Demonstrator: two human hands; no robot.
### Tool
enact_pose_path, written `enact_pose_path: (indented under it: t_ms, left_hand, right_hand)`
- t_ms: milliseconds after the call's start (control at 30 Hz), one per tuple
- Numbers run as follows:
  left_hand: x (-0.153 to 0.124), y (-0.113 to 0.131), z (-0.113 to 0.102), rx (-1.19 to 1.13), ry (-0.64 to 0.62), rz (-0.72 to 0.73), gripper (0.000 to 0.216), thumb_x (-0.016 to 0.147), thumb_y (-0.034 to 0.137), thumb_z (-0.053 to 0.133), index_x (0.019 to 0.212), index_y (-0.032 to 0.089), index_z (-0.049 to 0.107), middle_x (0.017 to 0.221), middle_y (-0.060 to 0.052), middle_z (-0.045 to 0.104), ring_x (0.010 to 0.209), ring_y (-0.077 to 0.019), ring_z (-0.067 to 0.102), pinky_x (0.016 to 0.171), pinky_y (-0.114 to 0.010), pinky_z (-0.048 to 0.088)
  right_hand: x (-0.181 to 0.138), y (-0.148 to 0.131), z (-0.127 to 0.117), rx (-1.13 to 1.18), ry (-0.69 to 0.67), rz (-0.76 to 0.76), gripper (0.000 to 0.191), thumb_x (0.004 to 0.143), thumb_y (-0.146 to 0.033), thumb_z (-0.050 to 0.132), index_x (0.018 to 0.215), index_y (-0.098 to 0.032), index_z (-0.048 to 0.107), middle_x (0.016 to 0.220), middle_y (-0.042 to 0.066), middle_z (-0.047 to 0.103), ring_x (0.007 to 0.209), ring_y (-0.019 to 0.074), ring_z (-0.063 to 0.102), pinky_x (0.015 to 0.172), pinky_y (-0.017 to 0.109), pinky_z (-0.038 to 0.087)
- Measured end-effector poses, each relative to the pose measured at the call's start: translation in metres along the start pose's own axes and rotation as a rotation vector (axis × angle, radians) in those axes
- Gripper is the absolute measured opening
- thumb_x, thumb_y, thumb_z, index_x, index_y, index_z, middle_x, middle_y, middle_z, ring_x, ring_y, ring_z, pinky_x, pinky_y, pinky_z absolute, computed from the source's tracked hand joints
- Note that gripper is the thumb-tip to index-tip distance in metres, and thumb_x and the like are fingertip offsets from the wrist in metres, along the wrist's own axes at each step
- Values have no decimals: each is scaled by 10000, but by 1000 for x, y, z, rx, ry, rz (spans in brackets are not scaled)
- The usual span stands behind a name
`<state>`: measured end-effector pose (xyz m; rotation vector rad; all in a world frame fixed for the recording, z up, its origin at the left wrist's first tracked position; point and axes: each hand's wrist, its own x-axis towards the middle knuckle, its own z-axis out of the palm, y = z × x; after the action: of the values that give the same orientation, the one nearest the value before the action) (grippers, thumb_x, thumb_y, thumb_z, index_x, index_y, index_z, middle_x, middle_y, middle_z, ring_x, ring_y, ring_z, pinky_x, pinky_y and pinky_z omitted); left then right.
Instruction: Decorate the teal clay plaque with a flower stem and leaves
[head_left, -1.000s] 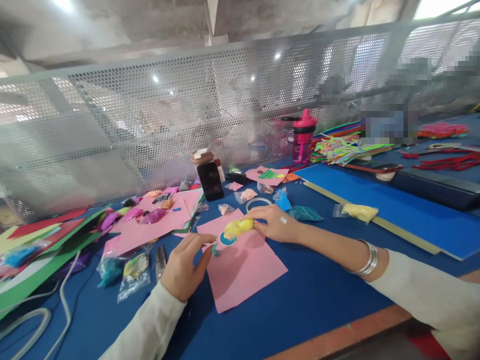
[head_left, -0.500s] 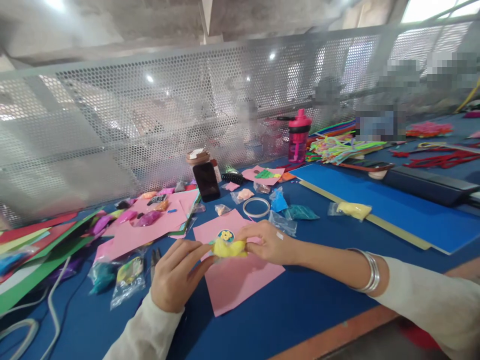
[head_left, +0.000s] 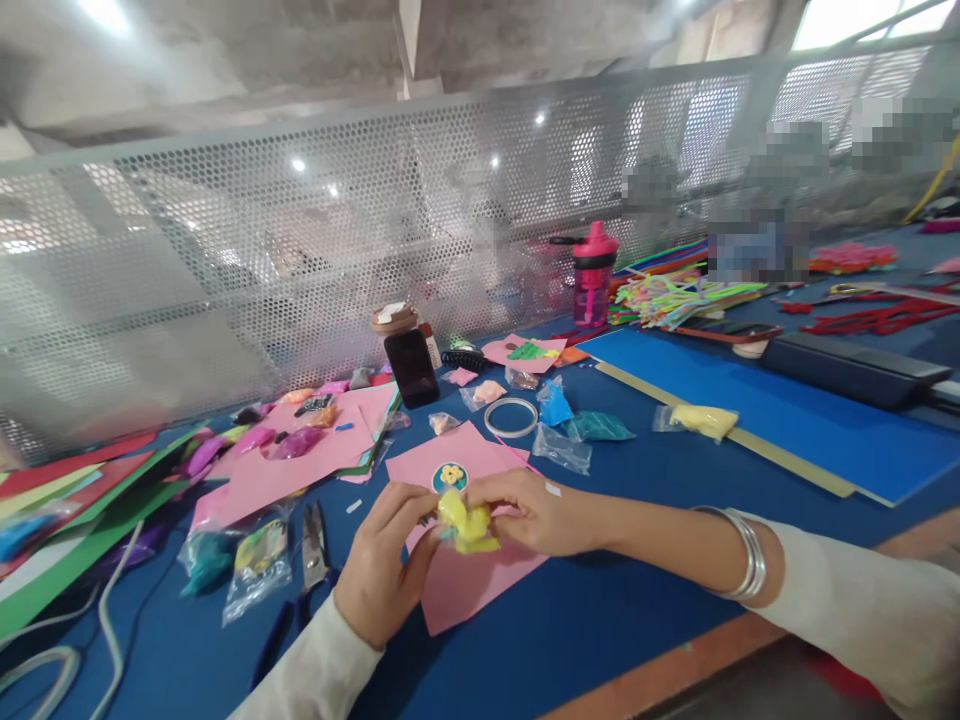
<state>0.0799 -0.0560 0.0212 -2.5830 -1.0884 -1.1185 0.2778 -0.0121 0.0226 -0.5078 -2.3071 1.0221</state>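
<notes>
The left hand (head_left: 386, 560) and right hand (head_left: 536, 512) both pinch a yellow lump (head_left: 468, 527) above a pink sheet (head_left: 472, 590), near the front edge of the table (head_left: 615, 600). Toward the far edge, a label (head_left: 430, 346) beside the phone (head_left: 411, 368) is blurred; a clear bag (head_left: 664, 418) holds yellow material.

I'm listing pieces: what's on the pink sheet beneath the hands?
A round blue piece with a yellow flower. The left hand, right hand and yellow lump cover parts of the pink sheet; anything there is hidden.
</notes>
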Motion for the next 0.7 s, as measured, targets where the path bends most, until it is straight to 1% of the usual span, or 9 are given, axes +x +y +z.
enact_pose_path:
  t_ms: [100,133,200,300,367,500,567,633,700]
  left_hand:
    - [1,1,3,-17,11,0,107,819,124,447,871,164,531,787,-42,556,728,-133,514,640,-238,455]
    - [1,1,4,-10,29,18,101,813,110,452,844,165,531,761,-36,553,713,-132,504,630,-241,446]
    - [2,3,6,5,62,59,104,803,82,459,794,162,525,714,-28,547,672,-127,480,597,-239,425]
    - [2,8,8,21,53,132,108,803,79,460,750,154,518,679,-35,546,629,-127,454,559,-241,406]
    - [2,12,10,36,39,186,117,814,90,449,739,149,517,664,-42,551,612,-131,451,551,-248,409]
    - [1,15,10,29,72,195,92,807,81,473,787,144,537,698,-44,587,630,-125,489,570,-238,436]
    - [1,11,6,19,118,157,98,796,71,493,815,150,549,718,-37,604,650,-117,517,591,-226,449]
    - [1,4,-2,54,184,107,121,789,55,492,817,151,560,713,-31,613,664,-114,542,609,-221,454]
    - [0,-7,-10,145,263,34,134,794,65,483,825,151,582,729,-34,629,686,-119,572,634,-223,463]
  right_hand:
    - [0,-4,1,-10,-53,10,47,677,-102,468,692,-138,494,694,-3,490,642,105,444,606,212,369]
    - [0,-5,1,0,-53,22,58,688,-177,537,697,-137,497,689,-8,485,635,103,437,602,211,364]
    - [1,-4,3,33,-33,85,248,668,-344,621,658,-134,489,633,-27,442,592,90,397,562,205,341]
    - [3,0,6,39,-23,225,397,676,-465,600,536,-137,427,535,-52,324,522,66,297,477,194,262]
    - [3,0,8,22,-5,251,384,672,-472,611,578,-131,462,536,-55,331,524,65,297,472,192,251]
    - [3,-7,11,153,0,214,345,764,-439,538,926,-134,530,648,-34,433,579,76,387,504,183,313]
    - [2,-8,9,181,15,210,327,809,-425,477,922,-124,538,656,-26,427,571,72,397,496,179,326]
    - [3,-4,5,70,41,202,301,839,-397,435,888,-122,544,666,-17,457,571,70,431,499,174,354]
    - [3,4,-2,-203,66,184,259,859,-359,411,897,-144,549,693,-11,520,583,73,482,517,171,384]
